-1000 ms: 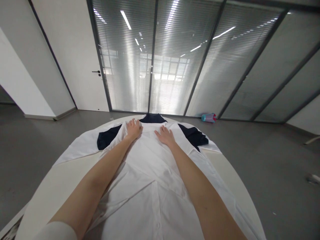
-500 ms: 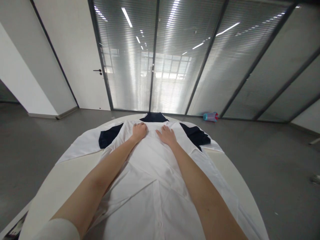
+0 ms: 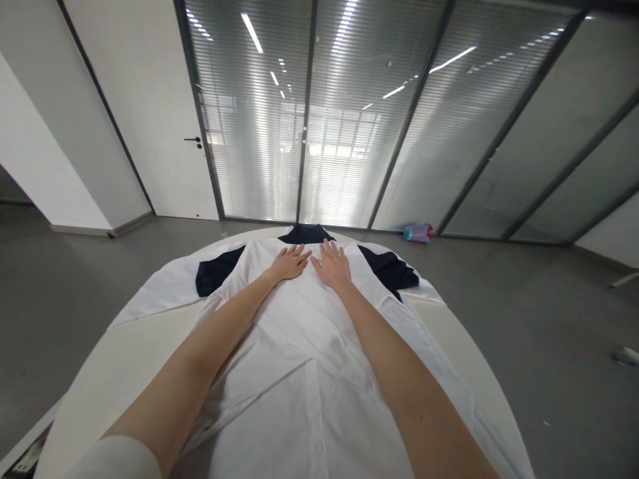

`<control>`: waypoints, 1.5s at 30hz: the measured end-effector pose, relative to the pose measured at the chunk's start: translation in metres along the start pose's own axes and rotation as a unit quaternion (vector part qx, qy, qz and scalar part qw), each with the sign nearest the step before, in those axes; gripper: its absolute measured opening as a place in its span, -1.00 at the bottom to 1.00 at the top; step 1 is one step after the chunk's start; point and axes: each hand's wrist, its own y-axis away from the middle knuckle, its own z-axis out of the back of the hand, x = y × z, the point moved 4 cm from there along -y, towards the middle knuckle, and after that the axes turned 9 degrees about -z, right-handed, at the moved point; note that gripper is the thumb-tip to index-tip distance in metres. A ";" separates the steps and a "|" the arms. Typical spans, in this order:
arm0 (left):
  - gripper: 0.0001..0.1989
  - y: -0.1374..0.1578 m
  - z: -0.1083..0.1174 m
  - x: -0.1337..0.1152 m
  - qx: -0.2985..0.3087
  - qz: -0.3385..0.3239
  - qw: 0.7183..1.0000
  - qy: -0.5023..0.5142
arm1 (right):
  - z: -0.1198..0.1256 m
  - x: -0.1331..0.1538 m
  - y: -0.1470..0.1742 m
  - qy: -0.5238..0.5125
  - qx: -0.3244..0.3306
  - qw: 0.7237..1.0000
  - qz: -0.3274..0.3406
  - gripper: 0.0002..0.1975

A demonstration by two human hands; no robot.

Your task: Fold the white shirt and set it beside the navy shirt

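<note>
A white button-up shirt lies spread over the table, its button strip running toward me. Near its far end, my left hand rests on the cloth with fingers stretched out to the right. Just beside it, my right hand lies flat, fingers apart and pointing away from me. The two hands are close together, and neither grips anything. Dark navy cloth shows from beneath the shirt at the left, right and far end. More white fabric lies under the dark cloth.
The round white table fills the lower view. A blue and pink packet-like object lies on the grey floor by the glass partition. A white door with a dark handle stands at the back left.
My left hand has opened from curled fingers and shifted slightly right, toward my right hand. My right hand has moved a little, staying flat on the shirt.
</note>
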 end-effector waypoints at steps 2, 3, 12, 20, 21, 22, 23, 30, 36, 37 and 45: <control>-0.48 0.000 0.001 -0.001 0.005 0.002 1.000 0.003 | 0.002 0.005 -0.003 -0.004 -0.002 1.000 0.016 -0.31; -0.49 0.000 0.002 -0.001 0.007 0.003 1.000 0.006 | 0.001 0.006 -0.006 -0.008 0.007 1.000 0.016 -0.31; -0.52 -0.001 0.004 0.015 -0.042 0.087 0.994 0.045 | -0.028 0.003 -0.014 -0.028 0.150 0.988 -0.029 -0.24; -0.50 0.011 0.015 0.014 -0.078 0.137 0.987 0.012 | -0.022 0.005 -0.010 -0.042 0.108 0.993 -0.027 -0.33; -0.50 0.013 0.021 0.018 -0.091 0.151 0.984 0.007 | -0.017 0.004 -0.009 -0.050 0.081 0.995 -0.028 -0.38; -0.51 0.016 0.029 0.024 -0.099 0.172 0.980 0.004 | -0.012 0.001 -0.008 -0.057 0.049 0.997 -0.034 -0.45; -0.53 0.018 0.036 0.031 -0.098 0.196 0.976 0.004 | -0.006 -0.002 -0.008 -0.061 0.016 0.997 -0.045 -0.50; -0.73 0.021 0.057 0.065 0.035 0.233 0.971 0.047 | 0.011 -0.035 -0.002 -0.035 -0.042 0.981 -0.186 -0.58; -0.61 0.025 0.054 0.062 0.080 0.200 0.976 0.038 | 0.005 -0.038 0.001 -0.041 -0.010 0.976 -0.213 -0.56; -0.57 0.025 0.054 0.063 0.084 0.197 0.976 0.037 | 0.005 -0.038 0.002 -0.041 -0.008 0.976 -0.216 -0.56; -0.79 0.023 0.052 0.073 0.126 0.171 0.974 0.078 | 0.006 -0.040 0.002 -0.056 0.011 0.974 -0.219 -0.59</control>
